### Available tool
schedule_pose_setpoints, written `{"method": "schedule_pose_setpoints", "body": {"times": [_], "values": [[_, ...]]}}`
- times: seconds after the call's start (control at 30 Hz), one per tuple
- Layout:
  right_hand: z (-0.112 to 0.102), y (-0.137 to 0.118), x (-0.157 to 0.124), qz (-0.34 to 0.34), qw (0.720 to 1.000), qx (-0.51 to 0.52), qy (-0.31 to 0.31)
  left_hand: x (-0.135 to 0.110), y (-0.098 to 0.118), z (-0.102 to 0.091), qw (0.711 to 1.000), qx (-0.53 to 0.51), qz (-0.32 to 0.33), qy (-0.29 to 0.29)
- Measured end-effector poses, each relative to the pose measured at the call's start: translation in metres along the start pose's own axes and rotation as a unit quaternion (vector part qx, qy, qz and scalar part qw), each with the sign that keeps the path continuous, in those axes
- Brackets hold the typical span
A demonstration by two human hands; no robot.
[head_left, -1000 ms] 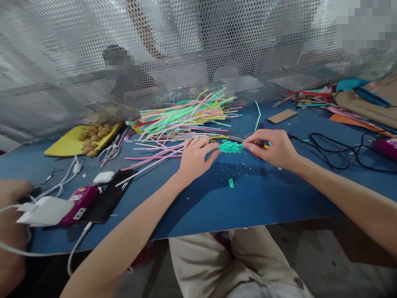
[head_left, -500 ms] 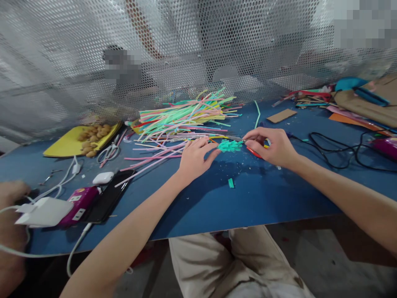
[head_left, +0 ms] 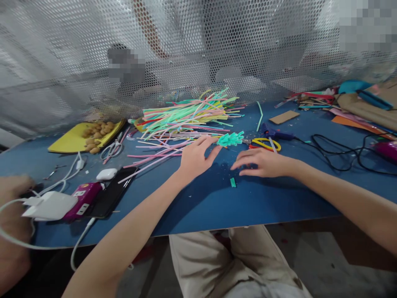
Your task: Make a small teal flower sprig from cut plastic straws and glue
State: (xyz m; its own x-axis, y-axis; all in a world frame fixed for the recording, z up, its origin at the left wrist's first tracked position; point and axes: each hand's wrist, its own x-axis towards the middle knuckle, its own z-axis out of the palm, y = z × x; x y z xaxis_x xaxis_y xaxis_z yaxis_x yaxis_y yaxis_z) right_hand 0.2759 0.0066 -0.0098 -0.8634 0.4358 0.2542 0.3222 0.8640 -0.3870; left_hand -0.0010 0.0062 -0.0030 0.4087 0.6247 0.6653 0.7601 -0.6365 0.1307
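My left hand (head_left: 196, 158) rests on the blue table (head_left: 198, 203), its fingertips and thumb pinched on one end of a teal bundle of short cut straw pieces (head_left: 232, 139). My right hand (head_left: 263, 162) hovers low over the table with its fingers stretched out and apart, holding nothing. Its fingertips point left, just above a small loose teal straw piece (head_left: 232, 182). Scissors with yellow and red handles (head_left: 266, 144) lie on the table just beyond the right hand, apart from it.
A pile of coloured straws (head_left: 186, 116) lies behind my left hand. Left: a yellow tray of nuts (head_left: 66, 142), a phone (head_left: 108, 192), a pink power bank (head_left: 83, 199), a white charger (head_left: 49, 205), another person's hand (head_left: 14, 186). Right: a blue glue gun (head_left: 276, 133), black cable (head_left: 341, 153). A perforated screen (head_left: 198, 54) closes the back.
My right hand has let go of the scissors, which now lie on the table, and has moved nearer and left with fingers spread. My left hand still pinches the teal bundle.
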Motion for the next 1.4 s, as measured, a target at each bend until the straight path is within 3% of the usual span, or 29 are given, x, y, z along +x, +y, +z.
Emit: {"method": "schedule_pose_setpoints", "body": {"times": [0.2, 0.53, 0.83, 1.1, 1.4], "values": [[0.018, -0.012, 0.008, -0.057, 0.995, -0.075, -0.028, -0.001, 0.003, 0.000, 1.000, -0.011, 0.010, 0.006], [0.013, -0.013, 0.008, -0.022, 1.000, -0.014, 0.011, -0.006, 0.001, 0.007, 0.996, -0.043, 0.052, 0.054], [0.025, -0.012, 0.012, -0.048, 0.999, -0.014, -0.017, -0.004, 0.000, 0.004, 0.997, -0.048, 0.050, -0.020], [0.026, -0.009, 0.013, -0.030, 0.998, -0.041, 0.021, -0.004, -0.002, 0.006, 0.998, -0.019, 0.057, -0.027], [0.014, 0.002, 0.011, 0.064, 0.990, 0.017, 0.124, -0.004, -0.006, 0.009, 0.995, 0.000, 0.092, -0.023]]}}
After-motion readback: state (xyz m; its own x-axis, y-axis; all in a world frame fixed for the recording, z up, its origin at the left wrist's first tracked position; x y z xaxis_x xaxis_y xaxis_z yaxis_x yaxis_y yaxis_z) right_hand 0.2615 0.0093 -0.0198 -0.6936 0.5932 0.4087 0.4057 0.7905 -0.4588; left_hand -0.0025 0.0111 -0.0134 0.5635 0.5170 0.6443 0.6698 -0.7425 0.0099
